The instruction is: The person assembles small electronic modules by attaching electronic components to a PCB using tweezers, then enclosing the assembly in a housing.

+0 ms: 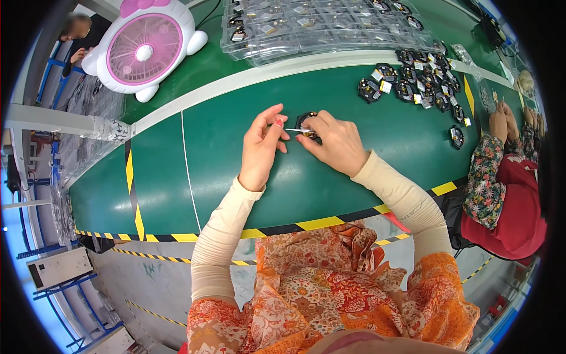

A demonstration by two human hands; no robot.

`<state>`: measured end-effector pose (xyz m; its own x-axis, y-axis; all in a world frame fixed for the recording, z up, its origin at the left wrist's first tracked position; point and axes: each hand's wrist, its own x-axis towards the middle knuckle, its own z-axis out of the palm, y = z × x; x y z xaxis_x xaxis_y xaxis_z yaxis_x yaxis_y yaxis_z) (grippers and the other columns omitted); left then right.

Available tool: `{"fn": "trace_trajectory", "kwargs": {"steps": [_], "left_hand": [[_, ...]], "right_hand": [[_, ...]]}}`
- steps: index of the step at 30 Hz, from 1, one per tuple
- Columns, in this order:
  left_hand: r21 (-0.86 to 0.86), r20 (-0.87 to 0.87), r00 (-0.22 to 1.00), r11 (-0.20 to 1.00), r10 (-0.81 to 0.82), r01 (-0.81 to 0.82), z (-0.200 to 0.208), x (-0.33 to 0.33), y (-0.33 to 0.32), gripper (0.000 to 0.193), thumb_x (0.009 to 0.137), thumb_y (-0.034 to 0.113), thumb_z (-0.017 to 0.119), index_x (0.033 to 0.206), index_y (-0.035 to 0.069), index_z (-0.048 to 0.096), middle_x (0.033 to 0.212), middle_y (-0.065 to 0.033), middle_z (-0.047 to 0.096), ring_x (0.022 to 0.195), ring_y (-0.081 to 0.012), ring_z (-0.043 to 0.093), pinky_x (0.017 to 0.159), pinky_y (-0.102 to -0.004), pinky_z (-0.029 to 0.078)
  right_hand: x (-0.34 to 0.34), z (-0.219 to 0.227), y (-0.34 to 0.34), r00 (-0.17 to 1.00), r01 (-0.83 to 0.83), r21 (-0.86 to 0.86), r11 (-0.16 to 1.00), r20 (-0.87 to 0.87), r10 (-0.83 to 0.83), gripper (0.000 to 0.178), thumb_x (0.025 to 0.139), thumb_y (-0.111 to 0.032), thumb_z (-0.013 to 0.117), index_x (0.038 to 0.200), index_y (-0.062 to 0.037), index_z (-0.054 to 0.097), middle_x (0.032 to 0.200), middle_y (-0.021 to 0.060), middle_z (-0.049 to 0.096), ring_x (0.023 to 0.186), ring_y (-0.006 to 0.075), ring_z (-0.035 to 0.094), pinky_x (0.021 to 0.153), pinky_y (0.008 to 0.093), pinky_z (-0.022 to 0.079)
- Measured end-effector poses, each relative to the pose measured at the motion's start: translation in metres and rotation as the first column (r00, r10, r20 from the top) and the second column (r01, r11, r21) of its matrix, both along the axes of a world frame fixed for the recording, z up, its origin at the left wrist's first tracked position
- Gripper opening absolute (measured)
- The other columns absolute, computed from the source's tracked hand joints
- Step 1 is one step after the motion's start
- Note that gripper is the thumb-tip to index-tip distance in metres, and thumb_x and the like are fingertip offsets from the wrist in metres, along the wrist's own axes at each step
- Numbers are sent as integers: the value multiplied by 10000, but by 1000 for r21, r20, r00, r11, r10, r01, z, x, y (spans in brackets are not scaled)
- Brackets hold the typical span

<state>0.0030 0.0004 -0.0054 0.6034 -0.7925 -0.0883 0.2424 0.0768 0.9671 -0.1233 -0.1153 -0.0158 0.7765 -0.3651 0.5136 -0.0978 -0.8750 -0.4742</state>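
Observation:
My left hand (261,147) rests on the green conveyor belt (224,165), its fingertips pinching the end of a thin white strip (293,130). My right hand (333,141) holds a small round black part (306,120) against the belt and grips the strip's other end. The part is half hidden under my right fingers. Both forearms wear cream sleeves.
A heap of similar black parts (415,82) lies at the back right. Clear plastic trays (318,23) with parts stand behind a white rail. A pink and white fan (144,47) sits at the back left. Another person's hands (506,121) work at the right.

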Motion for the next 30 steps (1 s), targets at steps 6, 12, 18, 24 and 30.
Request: {"fn": "trace_trajectory", "kwargs": {"steps": [6,12,18,24,30], "left_hand": [[162,-120,965,954,-234,251,14,3,3,415,914,178,473,1278,15,359,1078,-100,511,814,-140,565,614,-259,517],[-40,-265,872,909,-410,415,14,-10,2,359,913,75,434,1262,9,376,1103,-119,524,958,-204,571,772,-335,533],[-170,-384,868,948,-314,268,2,-5,2,277,895,37,445,1171,20,441,1057,-100,556,942,-186,575,777,-346,538],[-119,-378,870,949,-316,293,14,-9,3,301,874,0,460,1170,31,416,1052,-99,562,948,-184,577,777,-355,539],[-62,-190,964,982,-188,179,17,-8,2,342,848,-62,451,1176,21,406,1068,-111,552,928,-174,581,745,-325,550]], "right_hand": [[-3,2,-4,990,-35,70,997,140,25,120,737,-60,639,839,-34,581,748,76,580,581,228,583,487,307,459],[-8,9,-1,927,-198,63,978,336,166,205,706,41,628,897,-14,580,810,102,605,615,218,602,507,281,476],[-12,19,4,895,-278,149,949,400,199,291,685,108,609,950,-4,570,872,131,607,671,196,621,542,260,499],[-9,19,5,899,-197,261,945,432,68,296,726,115,568,998,0,556,884,109,589,641,109,567,520,214,454],[-5,23,4,953,-74,504,860,289,-88,262,781,67,538,1030,-11,552,813,35,516,591,45,446,513,171,351]]}}
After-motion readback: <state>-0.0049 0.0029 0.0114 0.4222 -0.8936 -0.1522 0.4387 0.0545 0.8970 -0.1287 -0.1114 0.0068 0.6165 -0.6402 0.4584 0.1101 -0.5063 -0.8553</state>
